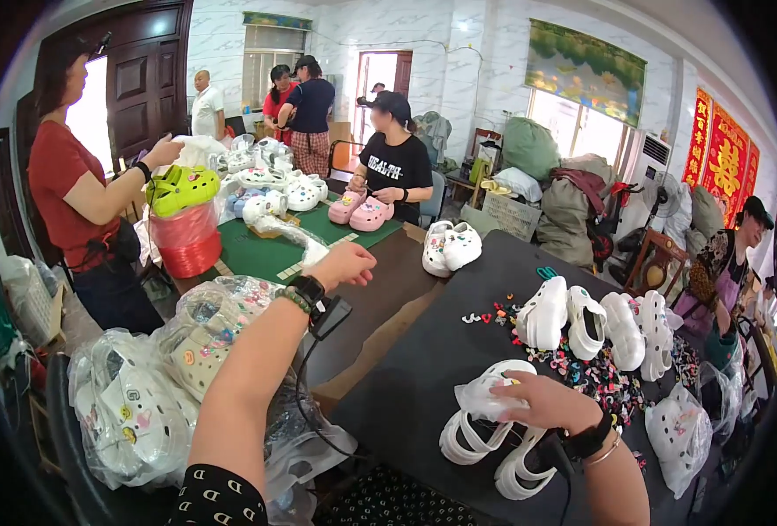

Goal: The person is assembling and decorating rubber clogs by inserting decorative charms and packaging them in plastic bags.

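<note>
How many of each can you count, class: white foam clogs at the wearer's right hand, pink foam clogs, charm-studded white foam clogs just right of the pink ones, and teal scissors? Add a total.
White foam clogs at the right hand: 2
Pink foam clogs: 2
Charm-studded white foam clogs just right of them: 2
Teal scissors: 1
Total: 7

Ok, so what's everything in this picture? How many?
Nearest clogs: two, white, front of black table
Crumpled plastic: one, whitish, on nearest clogs
Farther clogs: four or more, white, beside charms
Charms: many, multicoloured, black table
Bagged clogs: several, white, lower left
Pink clogs: two, pink, green table
Lime clogs: about two, lime, on red roll
Red roll: one, red, left
Sacks: several, greenish, back right
People: at least six, mixed clothing colours, around
Left hand: one, bare, raised centrally
Right hand: one, bare, at plastic
</note>
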